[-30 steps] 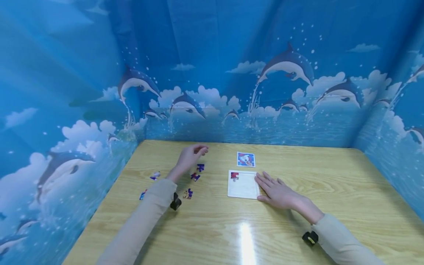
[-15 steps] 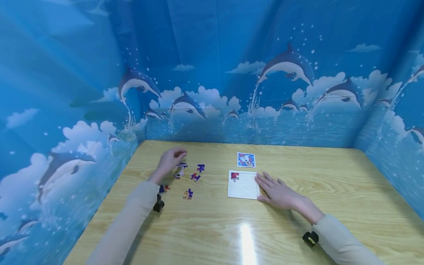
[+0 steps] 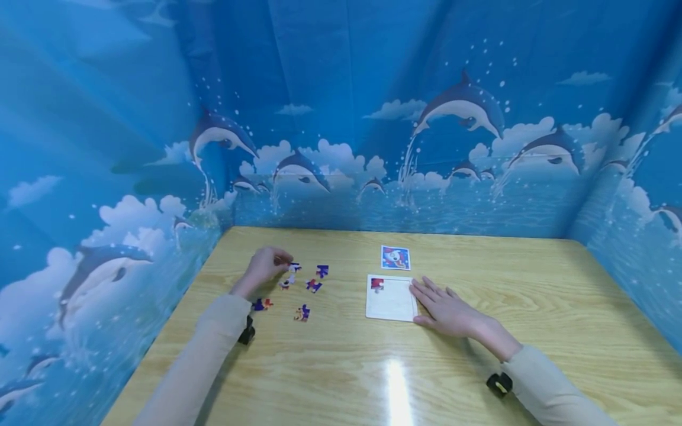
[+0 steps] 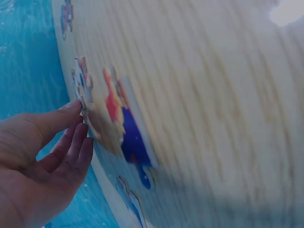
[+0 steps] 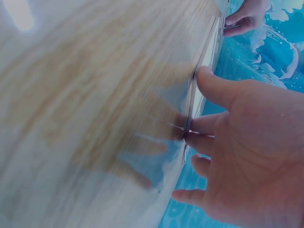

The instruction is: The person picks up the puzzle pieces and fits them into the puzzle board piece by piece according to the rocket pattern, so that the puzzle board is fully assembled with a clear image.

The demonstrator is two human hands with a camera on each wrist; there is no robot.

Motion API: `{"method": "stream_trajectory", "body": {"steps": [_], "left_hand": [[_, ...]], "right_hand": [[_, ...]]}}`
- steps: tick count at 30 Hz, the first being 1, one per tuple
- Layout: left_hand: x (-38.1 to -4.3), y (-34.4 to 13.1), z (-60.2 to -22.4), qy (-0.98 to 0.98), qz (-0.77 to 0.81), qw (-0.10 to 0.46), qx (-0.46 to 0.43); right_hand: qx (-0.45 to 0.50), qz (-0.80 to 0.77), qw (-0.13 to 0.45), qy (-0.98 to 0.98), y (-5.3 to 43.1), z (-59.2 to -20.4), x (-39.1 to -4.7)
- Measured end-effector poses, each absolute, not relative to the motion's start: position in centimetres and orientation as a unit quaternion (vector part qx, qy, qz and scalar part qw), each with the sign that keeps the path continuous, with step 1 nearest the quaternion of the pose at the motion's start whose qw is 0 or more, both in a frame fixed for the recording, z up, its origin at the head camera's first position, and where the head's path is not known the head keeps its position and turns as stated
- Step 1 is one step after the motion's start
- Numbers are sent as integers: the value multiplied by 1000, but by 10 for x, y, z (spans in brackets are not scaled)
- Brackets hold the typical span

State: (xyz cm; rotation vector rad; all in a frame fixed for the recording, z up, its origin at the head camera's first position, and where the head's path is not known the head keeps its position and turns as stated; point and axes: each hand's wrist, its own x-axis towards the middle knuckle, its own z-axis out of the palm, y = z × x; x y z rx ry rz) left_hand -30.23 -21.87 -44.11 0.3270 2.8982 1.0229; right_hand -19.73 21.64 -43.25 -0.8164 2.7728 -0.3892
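Thumb and fingertips of my left hand (image 3: 263, 265) pinch the edge of a white-and-purple puzzle piece (image 3: 295, 267) at the left of the table; the left wrist view shows the fingertips close together there. Just below lies a piece with white and red (image 3: 288, 281), and nearer me a blue-and-red piece (image 4: 128, 128). My right hand (image 3: 442, 305) rests with spread, straight fingers on the right rim of a white puzzle tray (image 3: 391, 316). One red piece (image 3: 377, 284) sits in the tray's upper left corner.
More loose pieces lie between hand and tray: a purple piece (image 3: 322, 271), a red-and-purple piece (image 3: 314, 286) and an orange-and-purple piece (image 3: 302, 313). A picture card (image 3: 395, 258) lies behind the tray. A dolphin-printed curtain (image 3: 346, 195) borders the wooden table (image 3: 330, 378).
My left hand has swept left from above the purple piece, then lowered to the white-and-purple piece. Pieces its arm covered now show. My right hand has stayed on the tray.
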Motion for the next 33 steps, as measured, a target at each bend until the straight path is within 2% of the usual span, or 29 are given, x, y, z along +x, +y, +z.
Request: {"method": "stream_trajectory", "body": {"steps": [8, 16, 23, 33], "left_hand": [[-301, -215, -437, 949, 285, 15, 132], [-301, -212, -429, 946, 307, 18, 104], [-305, -209, -422, 941, 319, -6, 113], [-311, -183, -410, 928, 356, 13, 109]], "right_hand": [[-276, -134, 114, 945, 217, -432, -198], [-279, -135, 111, 944, 216, -431, -197], [-277, -135, 116, 944, 217, -433, -198], [-275, -130, 114, 946, 217, -433, -197]]}}
